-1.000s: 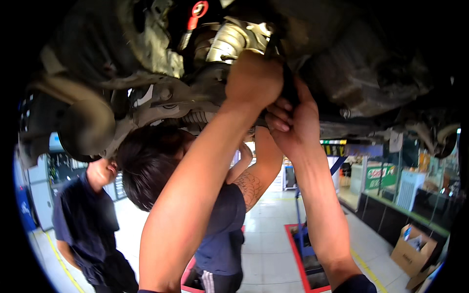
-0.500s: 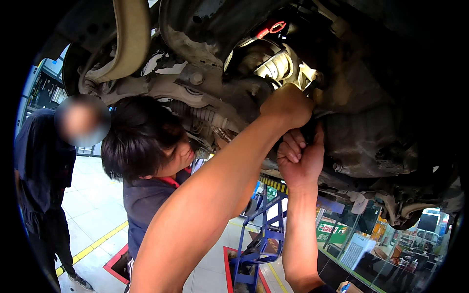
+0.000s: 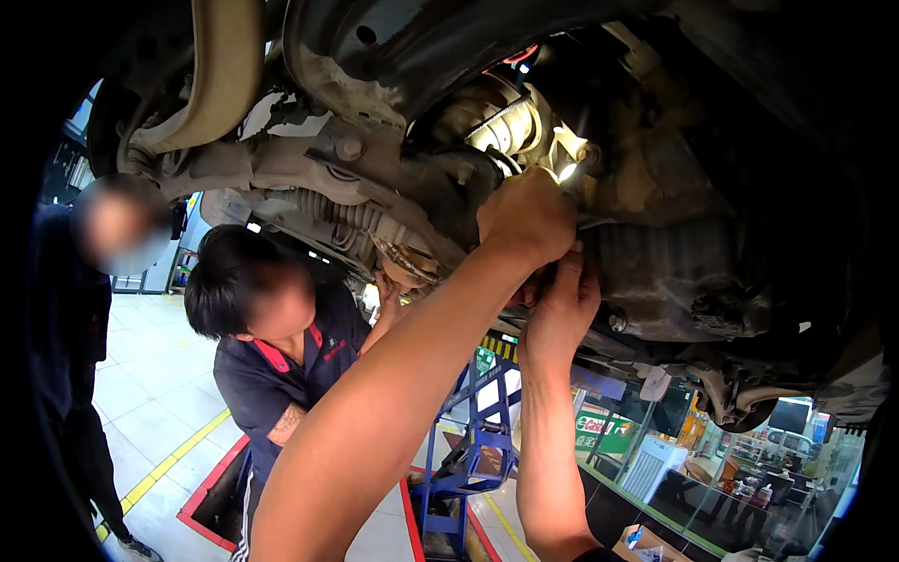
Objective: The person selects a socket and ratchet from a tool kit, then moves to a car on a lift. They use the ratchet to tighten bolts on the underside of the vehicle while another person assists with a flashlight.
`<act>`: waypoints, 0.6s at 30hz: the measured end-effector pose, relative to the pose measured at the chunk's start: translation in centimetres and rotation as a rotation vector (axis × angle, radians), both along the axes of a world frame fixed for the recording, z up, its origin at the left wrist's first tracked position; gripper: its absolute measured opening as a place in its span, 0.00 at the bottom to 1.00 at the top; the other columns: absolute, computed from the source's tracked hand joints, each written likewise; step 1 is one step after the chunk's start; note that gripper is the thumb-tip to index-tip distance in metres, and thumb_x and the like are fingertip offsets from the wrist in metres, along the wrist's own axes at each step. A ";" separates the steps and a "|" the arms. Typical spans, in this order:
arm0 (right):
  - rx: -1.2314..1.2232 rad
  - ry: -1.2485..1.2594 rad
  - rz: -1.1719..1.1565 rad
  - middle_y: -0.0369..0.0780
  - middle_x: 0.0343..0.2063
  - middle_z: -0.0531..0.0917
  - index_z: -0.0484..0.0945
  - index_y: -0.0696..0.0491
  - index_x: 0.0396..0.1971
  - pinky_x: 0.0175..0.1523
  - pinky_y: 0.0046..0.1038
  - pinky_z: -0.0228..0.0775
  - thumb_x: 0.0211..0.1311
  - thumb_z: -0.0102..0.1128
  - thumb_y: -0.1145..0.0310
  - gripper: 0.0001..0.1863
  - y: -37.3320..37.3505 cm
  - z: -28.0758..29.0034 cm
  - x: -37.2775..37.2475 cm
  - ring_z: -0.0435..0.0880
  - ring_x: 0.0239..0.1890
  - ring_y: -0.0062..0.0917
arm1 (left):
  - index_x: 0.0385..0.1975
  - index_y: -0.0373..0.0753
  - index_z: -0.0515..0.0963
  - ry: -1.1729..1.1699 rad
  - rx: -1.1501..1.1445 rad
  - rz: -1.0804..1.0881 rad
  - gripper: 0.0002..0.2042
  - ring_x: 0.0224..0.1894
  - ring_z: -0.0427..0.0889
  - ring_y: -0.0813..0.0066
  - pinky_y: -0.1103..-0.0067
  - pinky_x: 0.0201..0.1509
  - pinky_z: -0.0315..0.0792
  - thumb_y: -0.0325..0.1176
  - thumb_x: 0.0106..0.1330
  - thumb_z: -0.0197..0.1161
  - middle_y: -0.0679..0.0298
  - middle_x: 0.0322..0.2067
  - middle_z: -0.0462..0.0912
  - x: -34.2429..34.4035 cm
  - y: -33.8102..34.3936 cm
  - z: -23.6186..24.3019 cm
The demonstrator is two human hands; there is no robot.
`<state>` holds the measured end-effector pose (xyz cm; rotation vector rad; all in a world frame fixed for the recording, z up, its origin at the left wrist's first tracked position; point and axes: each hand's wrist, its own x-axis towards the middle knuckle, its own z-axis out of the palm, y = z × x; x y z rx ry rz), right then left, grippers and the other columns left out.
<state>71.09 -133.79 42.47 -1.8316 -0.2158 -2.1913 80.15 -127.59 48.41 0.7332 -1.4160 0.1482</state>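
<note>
Overhead is a car's dirty underside. My left hand (image 3: 529, 214), its back toward me, reaches up among the parts beside a lit, ribbed drive-shaft boot (image 3: 508, 129). Its fingers are curled in, and whatever they hold is hidden. Just below and to the right, my right hand (image 3: 560, 314) is raised against the lower edge of a dark metal housing (image 3: 655, 272). Its fingers are bent and pressed together, their tips partly behind my left wrist. I cannot make out what is between them.
A co-worker in a dark shirt (image 3: 281, 375) stands close on the left, a hand raised to the underside. Another person (image 3: 70, 328) stands farther left. A blue lift frame (image 3: 473, 440) rises between red-edged floor pits. A red-tipped work light (image 3: 523, 58) shines above.
My right hand has turned and its fingers have moved up closer to my left hand. The co-worker has leaned back from my left arm. The whole view has shifted slightly.
</note>
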 end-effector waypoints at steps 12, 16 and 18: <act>0.322 0.157 0.734 0.29 0.20 0.63 0.68 0.49 0.30 0.19 0.20 0.52 0.79 0.39 0.52 0.19 1.2 0.6 -1.2 0.58 0.16 0.14 | 0.39 0.32 0.83 -0.005 -0.025 -0.013 0.18 0.43 0.86 0.50 0.63 0.50 0.78 0.43 0.66 0.57 0.47 0.36 0.86 -0.2 -0.3 -0.9; 0.335 0.267 0.952 0.29 0.21 0.64 0.70 0.49 0.31 0.20 0.22 0.51 0.79 0.37 0.51 0.21 0.9 0.7 -2.5 0.59 0.16 0.14 | 0.39 0.31 0.83 0.004 -0.022 -0.094 0.21 0.42 0.86 0.49 0.63 0.49 0.77 0.47 0.68 0.57 0.45 0.34 0.86 -0.2 -0.3 -0.7; 0.234 0.163 0.421 0.30 0.21 0.67 0.73 0.51 0.33 0.21 0.22 0.53 0.79 0.39 0.53 0.20 1.5 0.5 -1.9 0.62 0.17 0.13 | 0.39 0.31 0.83 0.010 0.022 -0.136 0.21 0.43 0.86 0.48 0.63 0.49 0.77 0.47 0.68 0.57 0.44 0.35 0.86 -0.5 -0.5 -0.3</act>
